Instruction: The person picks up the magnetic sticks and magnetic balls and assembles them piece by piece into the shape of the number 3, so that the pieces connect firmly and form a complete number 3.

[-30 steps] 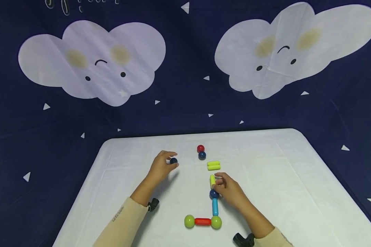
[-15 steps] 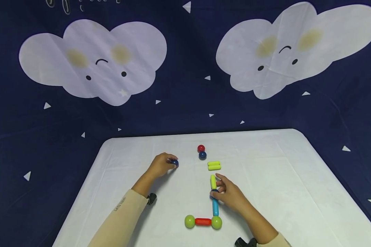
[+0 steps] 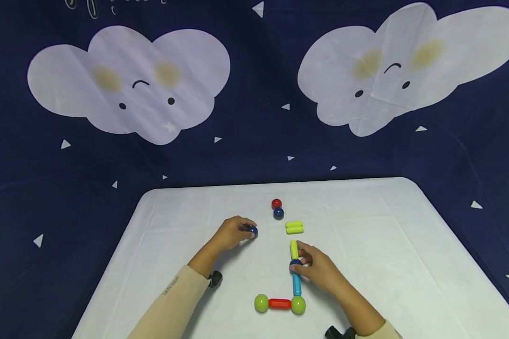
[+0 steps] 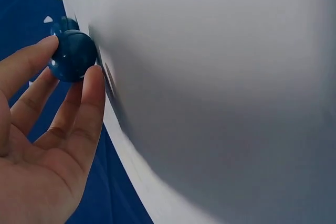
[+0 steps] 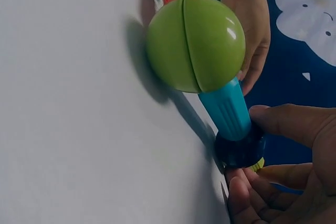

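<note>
My left hand (image 3: 234,233) pinches a dark blue ball (image 4: 73,55) between thumb and fingertips, close over the white table. My right hand (image 3: 320,268) holds another dark blue ball (image 5: 239,150) with the thumb on one side and fingers on the other. That ball joins a blue rod (image 3: 296,284) on its near side and a yellow-green rod (image 3: 294,249) on its far side. The blue rod runs to a green ball (image 3: 298,305). From there a red rod (image 3: 279,304) leads left to a second green ball (image 3: 261,303).
Beyond the hands, two yellow-green rods (image 3: 294,227) lie side by side. Farther back a red ball (image 3: 276,204) and a dark blue ball (image 3: 278,213) sit against each other. A navy cloth with white clouds (image 3: 129,84) hangs behind the white table (image 3: 386,226).
My left hand has closed its fingers on the dark blue ball and carried it right and toward me. The right hand's thumb has shifted from the yellow-green rod onto the ball below it.
</note>
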`<state>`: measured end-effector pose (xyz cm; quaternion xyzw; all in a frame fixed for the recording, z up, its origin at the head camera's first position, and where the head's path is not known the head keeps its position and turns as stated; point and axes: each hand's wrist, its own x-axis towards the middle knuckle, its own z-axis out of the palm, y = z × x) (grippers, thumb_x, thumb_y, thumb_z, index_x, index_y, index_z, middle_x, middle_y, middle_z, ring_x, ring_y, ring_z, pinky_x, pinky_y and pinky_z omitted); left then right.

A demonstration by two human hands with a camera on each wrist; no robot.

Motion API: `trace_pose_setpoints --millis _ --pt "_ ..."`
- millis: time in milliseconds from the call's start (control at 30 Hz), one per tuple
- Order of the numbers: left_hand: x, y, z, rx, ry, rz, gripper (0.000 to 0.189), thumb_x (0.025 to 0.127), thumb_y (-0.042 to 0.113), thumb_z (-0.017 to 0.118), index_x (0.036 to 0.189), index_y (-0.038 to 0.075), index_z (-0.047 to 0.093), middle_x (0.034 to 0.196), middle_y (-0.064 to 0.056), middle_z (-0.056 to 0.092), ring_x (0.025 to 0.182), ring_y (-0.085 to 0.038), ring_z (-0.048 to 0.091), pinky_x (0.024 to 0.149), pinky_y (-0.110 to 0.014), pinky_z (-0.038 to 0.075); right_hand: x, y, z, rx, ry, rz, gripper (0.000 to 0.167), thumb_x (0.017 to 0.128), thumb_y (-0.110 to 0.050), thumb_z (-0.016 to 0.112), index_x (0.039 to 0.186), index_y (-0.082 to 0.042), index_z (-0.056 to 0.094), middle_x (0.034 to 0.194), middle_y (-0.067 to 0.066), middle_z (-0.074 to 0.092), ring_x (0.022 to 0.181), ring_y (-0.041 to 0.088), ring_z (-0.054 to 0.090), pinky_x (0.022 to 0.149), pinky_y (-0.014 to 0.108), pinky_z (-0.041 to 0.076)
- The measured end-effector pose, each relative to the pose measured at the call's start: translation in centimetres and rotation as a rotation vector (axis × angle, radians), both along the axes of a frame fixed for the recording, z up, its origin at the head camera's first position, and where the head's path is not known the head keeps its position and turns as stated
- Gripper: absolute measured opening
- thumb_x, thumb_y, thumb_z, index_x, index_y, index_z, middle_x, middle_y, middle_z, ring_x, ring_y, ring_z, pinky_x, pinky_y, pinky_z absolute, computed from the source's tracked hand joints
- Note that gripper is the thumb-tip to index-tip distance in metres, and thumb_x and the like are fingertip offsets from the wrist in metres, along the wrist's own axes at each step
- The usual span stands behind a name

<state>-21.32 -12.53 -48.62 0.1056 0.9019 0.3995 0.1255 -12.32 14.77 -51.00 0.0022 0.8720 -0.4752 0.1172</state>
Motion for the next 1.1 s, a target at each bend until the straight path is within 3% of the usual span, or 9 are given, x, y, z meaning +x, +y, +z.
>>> trace_pose_setpoints --millis 367,733,1100 --pt "0.9 2.3 -0.2 0.015 -0.005 -0.069 0.026 0.090 0.020 0.077 0.116 0.016 0.075 0.113 -0.005 0.068 0.100 -0.019 0.065 0.077 -0.032 0.055 -0.2 0.5 0.2 0.003 0.000 0.011 0.070 0.083 -0.018 0.082 0.146 -0.008 0.053 0.125 0.008 0.067 0.102 0.015 0.062 0.083 0.030 0.055" --pt "1.1 4.7 -0.1 0.004 -0.023 -0.118 0.027 0.090 0.022 0.076 0.117 0.017 0.075 0.107 0.000 0.072 0.093 -0.013 0.063 0.076 -0.030 0.053 0.4 -0.1 0.1 -0.036 -0.017 0.010 0.066 0.084 -0.016 0.082 0.144 -0.008 0.055 0.120 0.004 0.068 0.101 0.013 0.063 0.082 0.027 0.054" --pt "1.1 6.4 -0.2 0.020 -0.019 -0.159 0.027 0.091 0.020 0.076 0.117 0.016 0.075 0.106 0.000 0.075 0.096 -0.012 0.067 0.085 -0.034 0.055 0.8 -0.6 -0.1 -0.041 -0.021 0.024 0.065 0.083 -0.016 0.082 0.142 -0.007 0.057 0.116 0.004 0.068 0.099 0.013 0.063 0.081 0.026 0.055"
